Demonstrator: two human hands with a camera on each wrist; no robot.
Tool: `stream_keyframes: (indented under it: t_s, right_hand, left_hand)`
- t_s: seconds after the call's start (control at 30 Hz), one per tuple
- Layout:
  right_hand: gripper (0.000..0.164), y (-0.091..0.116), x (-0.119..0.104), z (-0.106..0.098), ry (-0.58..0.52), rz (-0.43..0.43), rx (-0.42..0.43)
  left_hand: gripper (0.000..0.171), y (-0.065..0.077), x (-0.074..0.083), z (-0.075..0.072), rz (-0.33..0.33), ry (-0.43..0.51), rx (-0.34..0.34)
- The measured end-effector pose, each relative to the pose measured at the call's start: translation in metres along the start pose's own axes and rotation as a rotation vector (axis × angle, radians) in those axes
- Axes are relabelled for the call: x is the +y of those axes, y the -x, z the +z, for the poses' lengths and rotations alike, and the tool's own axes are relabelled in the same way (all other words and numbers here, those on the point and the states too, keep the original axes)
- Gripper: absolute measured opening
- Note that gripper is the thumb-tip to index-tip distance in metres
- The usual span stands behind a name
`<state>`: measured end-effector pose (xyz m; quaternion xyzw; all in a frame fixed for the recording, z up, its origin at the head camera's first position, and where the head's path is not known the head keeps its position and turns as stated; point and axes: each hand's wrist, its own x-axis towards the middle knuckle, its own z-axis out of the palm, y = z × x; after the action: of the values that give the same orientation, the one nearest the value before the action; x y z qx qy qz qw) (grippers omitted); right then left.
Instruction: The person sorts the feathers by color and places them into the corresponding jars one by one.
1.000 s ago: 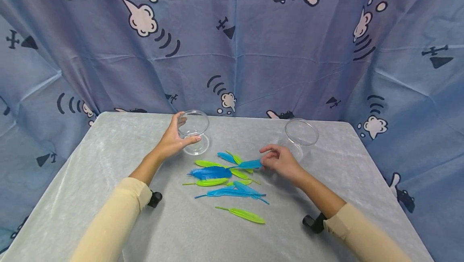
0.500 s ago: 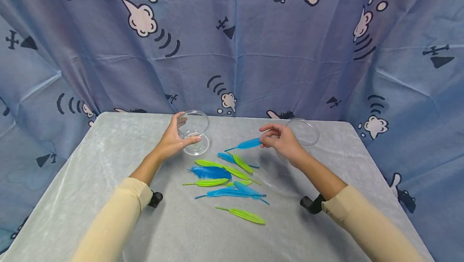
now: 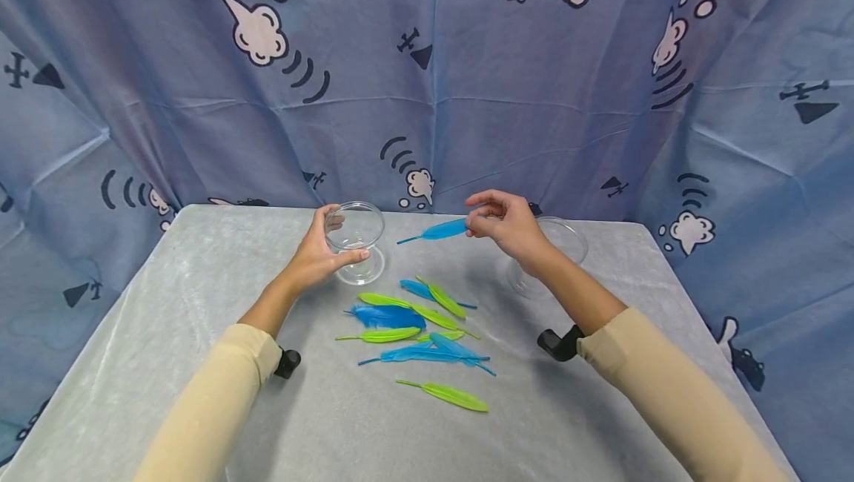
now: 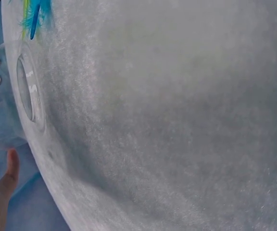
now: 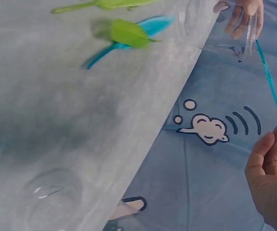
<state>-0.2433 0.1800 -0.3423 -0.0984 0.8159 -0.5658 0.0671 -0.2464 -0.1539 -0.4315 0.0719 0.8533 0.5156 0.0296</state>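
Observation:
My left hand [image 3: 316,252] grips a clear footed cup [image 3: 358,233] at the back left, thumb in front and fingers behind its bowl. The cup stands upright on the table. My right hand [image 3: 512,230] pinches a light blue feather [image 3: 437,231] by its vane end, raised above the table, quill pointing left toward the cup. In the right wrist view the quill [image 5: 268,72] reaches close to the cup's rim. Between the arms lie green feathers [image 3: 457,397], light blue feathers [image 3: 407,354] and a fluffy darker blue feather [image 3: 387,317].
A second clear footed cup [image 3: 584,243] stands at the back right, partly hidden by my right hand and forearm. A grey-white cloth covers the table [image 3: 320,423]. Right behind its far edge hangs a blue patterned curtain [image 3: 373,67].
My right hand has lifted the light blue feather off the pile and carried it up, away from me and slightly left. The left hand and its cup have stayed in place.

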Motion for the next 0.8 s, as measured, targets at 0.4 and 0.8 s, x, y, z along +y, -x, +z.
stream_keyframes:
  t_s: [0.4,0.8]
  right_hand:
    - [0.032,-0.019,-0.025,0.015,-0.058,-0.015,0.003]
    - [0.029,-0.036,-0.036,0.044,-0.101,-0.016,0.004]
  left_hand:
    - [0.103,-0.001,0.000,-0.001,-0.012,-0.005,-0.011]
    - [0.105,-0.002,-0.003,-0.003,0.000,-0.002,-0.027]
